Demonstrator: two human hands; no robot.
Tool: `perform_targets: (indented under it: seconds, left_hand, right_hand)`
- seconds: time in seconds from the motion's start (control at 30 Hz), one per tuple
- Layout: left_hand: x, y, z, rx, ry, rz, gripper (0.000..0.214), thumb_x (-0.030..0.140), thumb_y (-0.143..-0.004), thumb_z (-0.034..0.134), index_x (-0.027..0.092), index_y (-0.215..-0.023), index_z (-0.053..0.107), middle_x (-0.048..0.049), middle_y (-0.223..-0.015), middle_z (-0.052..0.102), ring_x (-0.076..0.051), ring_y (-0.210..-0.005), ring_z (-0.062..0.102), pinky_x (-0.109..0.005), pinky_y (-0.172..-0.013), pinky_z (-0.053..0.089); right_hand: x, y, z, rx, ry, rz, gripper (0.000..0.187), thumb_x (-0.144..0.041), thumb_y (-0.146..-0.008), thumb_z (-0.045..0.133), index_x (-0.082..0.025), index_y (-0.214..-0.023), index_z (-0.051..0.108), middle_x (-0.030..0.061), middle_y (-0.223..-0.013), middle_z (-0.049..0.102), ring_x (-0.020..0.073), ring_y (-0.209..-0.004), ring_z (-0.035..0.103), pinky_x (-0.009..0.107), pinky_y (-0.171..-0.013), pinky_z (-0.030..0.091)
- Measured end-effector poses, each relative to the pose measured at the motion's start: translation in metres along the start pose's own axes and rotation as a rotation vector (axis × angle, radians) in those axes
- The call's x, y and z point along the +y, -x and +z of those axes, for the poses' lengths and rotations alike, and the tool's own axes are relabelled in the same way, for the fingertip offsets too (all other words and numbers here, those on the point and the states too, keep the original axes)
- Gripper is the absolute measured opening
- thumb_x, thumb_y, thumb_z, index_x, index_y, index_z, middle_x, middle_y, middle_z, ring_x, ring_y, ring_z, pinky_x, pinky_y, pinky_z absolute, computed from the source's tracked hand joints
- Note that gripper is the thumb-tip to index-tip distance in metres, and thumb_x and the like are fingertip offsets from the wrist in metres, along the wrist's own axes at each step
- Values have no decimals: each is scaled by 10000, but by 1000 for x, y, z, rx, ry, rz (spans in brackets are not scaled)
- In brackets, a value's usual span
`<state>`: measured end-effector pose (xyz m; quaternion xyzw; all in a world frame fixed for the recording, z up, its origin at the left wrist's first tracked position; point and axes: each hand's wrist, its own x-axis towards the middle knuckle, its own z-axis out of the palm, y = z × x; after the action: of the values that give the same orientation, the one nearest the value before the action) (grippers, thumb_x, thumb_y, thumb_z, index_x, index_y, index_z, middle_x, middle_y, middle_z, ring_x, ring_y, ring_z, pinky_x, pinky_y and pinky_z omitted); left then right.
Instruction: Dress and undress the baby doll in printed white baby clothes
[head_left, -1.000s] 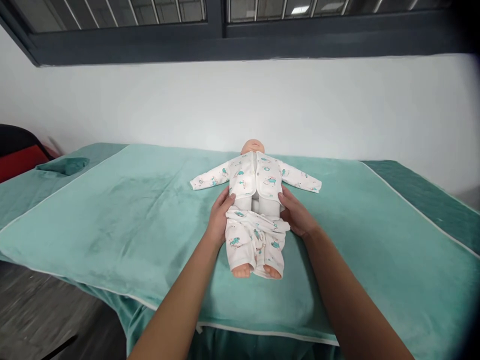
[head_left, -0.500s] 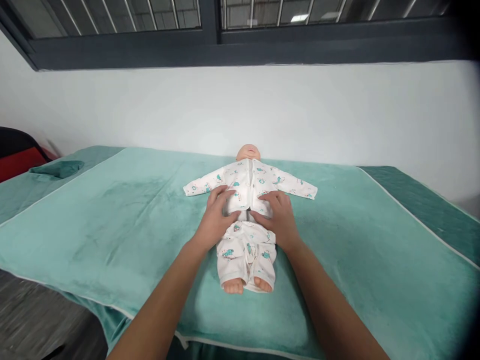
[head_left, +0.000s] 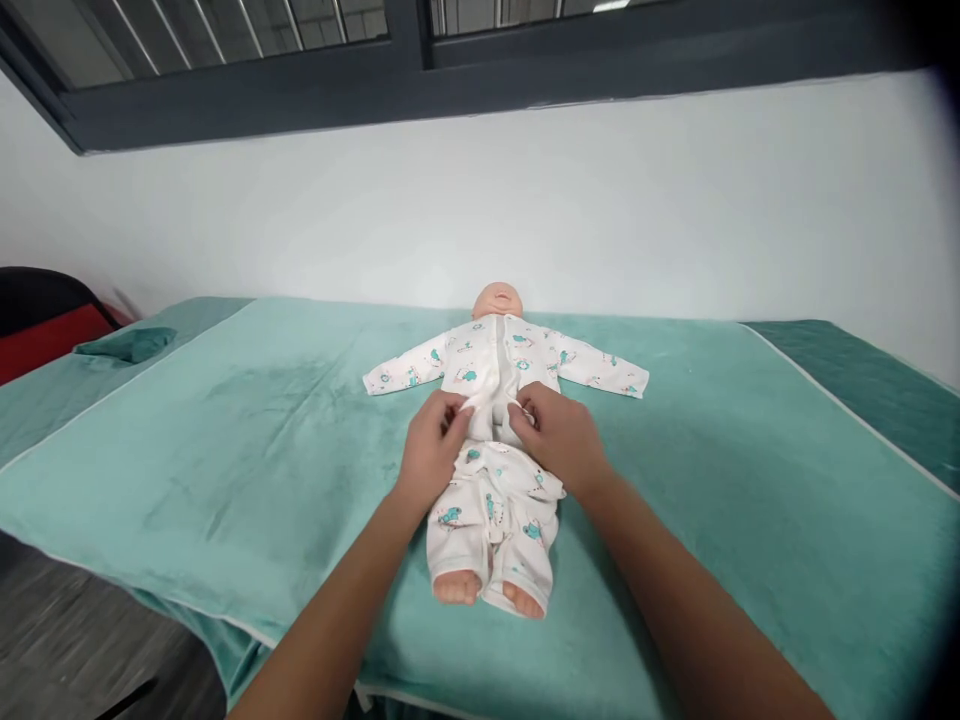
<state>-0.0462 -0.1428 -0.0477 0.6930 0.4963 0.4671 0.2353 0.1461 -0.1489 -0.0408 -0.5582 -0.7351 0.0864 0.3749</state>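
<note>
A baby doll (head_left: 498, 299) lies on its back, head toward the wall and feet toward me. It wears a white printed jacket (head_left: 469, 352) with the sleeves spread wide, and matching white pants (head_left: 495, 505); its bare toes show at the cuffs. My left hand (head_left: 435, 442) pinches the jacket's lower front edge on the left side. On the other side, my right hand (head_left: 559, 430) pinches the jacket's opposite lower edge. Between the hands the jacket front is parted and bunched, with white cloth showing beneath.
The doll rests on a green velvety cover (head_left: 247, 450) over a bed or table. Behind it stands a white wall (head_left: 480, 210) below a dark window frame (head_left: 247, 100). A red and black object (head_left: 52, 325) is at the far left, and grey floor (head_left: 90, 630) shows lower left.
Both hands have closed from a loose spread on the jacket into pinches on its lower edges, lifting and bunching the cloth. The view has tilted slightly.
</note>
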Motion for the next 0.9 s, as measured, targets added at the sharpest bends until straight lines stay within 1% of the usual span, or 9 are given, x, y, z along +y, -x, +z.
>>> perform_targets:
  seconds: [0.07, 0.13, 0.2, 0.27, 0.4, 0.5, 0.63, 0.73, 0.9]
  left_hand:
    - [-11, 2, 1, 146, 382, -246, 189, 393, -872, 615, 208, -907, 595, 16, -768, 570, -119, -651, 512, -254, -612, 413]
    - [-20, 1, -1, 304, 698, -394, 253, 415, -813, 680, 219, -934, 575, 41, -730, 550, -95, -576, 490, -231, -552, 394]
    - [-27, 0, -6, 462, 891, -422, 289, 385, -760, 732, 217, -910, 550, 55, -719, 540, -81, -557, 485, -214, -531, 385]
    - [-34, -2, -12, 608, 942, -389, 296, 329, -722, 758, 204, -863, 530, 63, -699, 520, -72, -567, 487, -201, -532, 386]
    - [-49, 0, -24, 791, 829, -404, 244, 269, -744, 712, 190, -830, 498, 75, -644, 467, -70, -558, 465, -200, -519, 383]
    - [-58, 4, -30, 826, 694, -453, 180, 258, -794, 647, 186, -852, 493, 60, -689, 500, -72, -545, 465, -210, -494, 372]
    - [-63, 10, -33, 843, 464, -484, 119, 265, -861, 571, 196, -906, 485, 64, -700, 494, -60, -489, 435, -211, -470, 348]
    - [-64, 12, -32, 822, 381, -515, 101, 280, -901, 521, 207, -938, 463, 73, -678, 468, -59, -464, 411, -212, -469, 337]
    - [-71, 10, -30, 836, 233, -534, 114, 306, -928, 483, 210, -981, 452, 50, -754, 485, -65, -511, 434, -225, -511, 370]
  right_hand:
    - [9, -1, -3, 61, -329, 133, 206, -385, -904, 547, -224, -787, 495, -59, -605, 469, 115, -540, 419, 250, -539, 293]
    - [20, -3, -9, 167, -576, 260, 253, -423, -885, 563, -224, -757, 474, -72, -588, 423, 103, -519, 388, 238, -512, 295]
    - [33, -7, -16, 308, -666, 357, 280, -416, -859, 587, -215, -708, 464, -71, -595, 405, 96, -534, 372, 231, -516, 297]
    - [47, -8, -23, 417, -655, 421, 299, -399, -831, 607, -206, -658, 456, -69, -592, 394, 94, -552, 362, 231, -532, 301]
    - [82, 5, -40, 436, -552, 577, 261, -406, -777, 615, -212, -660, 484, -68, -550, 425, 117, -535, 401, 255, -540, 325]
    - [103, 23, -56, 420, -164, 693, 204, -382, -772, 575, -210, -668, 536, -28, -583, 511, 153, -575, 457, 284, -572, 326]
    - [112, 42, -70, 259, 252, 833, 188, -382, -791, 528, -225, -694, 564, 7, -633, 517, 173, -579, 400, 297, -566, 277]
    - [108, 48, -70, 222, 330, 893, 199, -399, -818, 496, -231, -748, 576, 18, -651, 510, 171, -563, 351, 292, -554, 257]
    - [105, 54, -66, 326, 351, 909, 211, -413, -844, 476, -235, -808, 583, 20, -658, 514, 176, -562, 351, 291, -546, 246]
